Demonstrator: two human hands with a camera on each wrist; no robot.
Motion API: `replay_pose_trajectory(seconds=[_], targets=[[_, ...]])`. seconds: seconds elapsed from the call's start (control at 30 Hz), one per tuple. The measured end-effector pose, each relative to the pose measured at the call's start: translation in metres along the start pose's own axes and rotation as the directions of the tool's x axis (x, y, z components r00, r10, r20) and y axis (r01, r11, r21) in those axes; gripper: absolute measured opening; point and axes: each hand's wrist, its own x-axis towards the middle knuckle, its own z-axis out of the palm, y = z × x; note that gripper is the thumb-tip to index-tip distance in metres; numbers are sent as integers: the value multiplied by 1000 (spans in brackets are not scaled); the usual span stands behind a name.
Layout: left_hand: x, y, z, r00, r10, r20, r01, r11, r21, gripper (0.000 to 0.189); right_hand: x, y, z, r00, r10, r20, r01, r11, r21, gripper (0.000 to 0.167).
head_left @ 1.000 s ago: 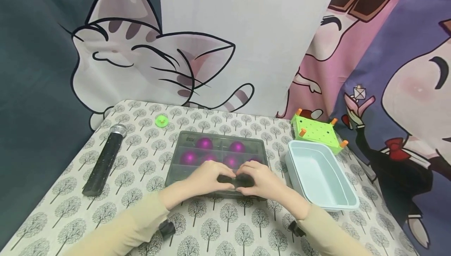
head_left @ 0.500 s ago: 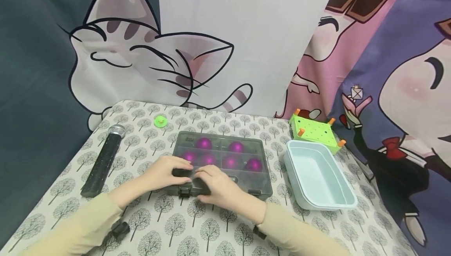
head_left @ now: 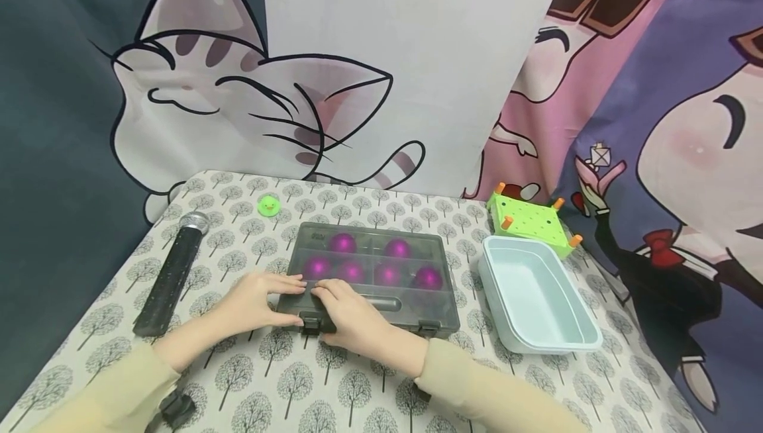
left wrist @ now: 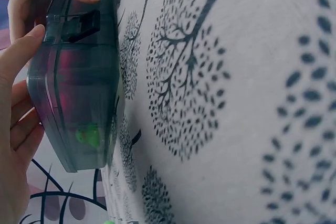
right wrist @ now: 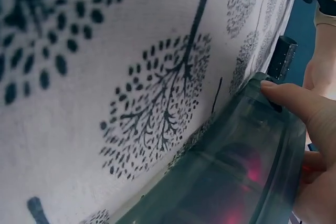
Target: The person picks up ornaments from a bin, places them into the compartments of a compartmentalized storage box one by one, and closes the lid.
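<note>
A dark, see-through plastic storage box [head_left: 420, 307] lies flat with its lid down. Several purple balls [head_left: 398, 248] show through the lid. At its front left corner my left hand [head_left: 256, 300] has its fingers on the lid and its thumb at the front edge, beside a black latch [head_left: 310, 325]. Just right of that latch, my right hand [head_left: 354, 317] holds the front edge, fingertips on top. The right wrist view shows my right thumb [right wrist: 294, 98] against the box's front. A green shape [left wrist: 88, 136] shows through the box's side in the left wrist view.
A black microphone [head_left: 173, 274] lies at the left, with a small green duck dish [head_left: 269, 206] farther back. Right of the box stands a pale blue basin [head_left: 539, 294]. Behind it lies a green block with orange legs [head_left: 530, 219].
Both hands have slid left along the box's front edge, from its middle to the left latch. The right latch has come into sight. The box has stayed in place.
</note>
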Motion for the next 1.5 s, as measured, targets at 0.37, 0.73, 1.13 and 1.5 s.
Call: replay_pose_trajectory(seconds=[0.37, 0.73, 1.13, 1.5], targets=[[-1, -3, 4, 997, -80, 3, 80, 992, -98, 52, 6, -5, 6, 999, 2, -38, -4, 998, -64, 79], [0, -2, 4, 996, -93, 3, 93, 989, -115, 53, 7, -2, 6, 999, -2, -35, 1, 999, -33, 78], [-1, -2, 6, 995, -102, -6, 101, 986, -129, 52, 7, -6, 9, 998, -19, -53, 9, 983, -181, 76], [0, -2, 6, 992, -123, 12, 124, 982, -142, 53, 6, -3, 10, 997, -42, -60, 30, 982, -187, 80]])
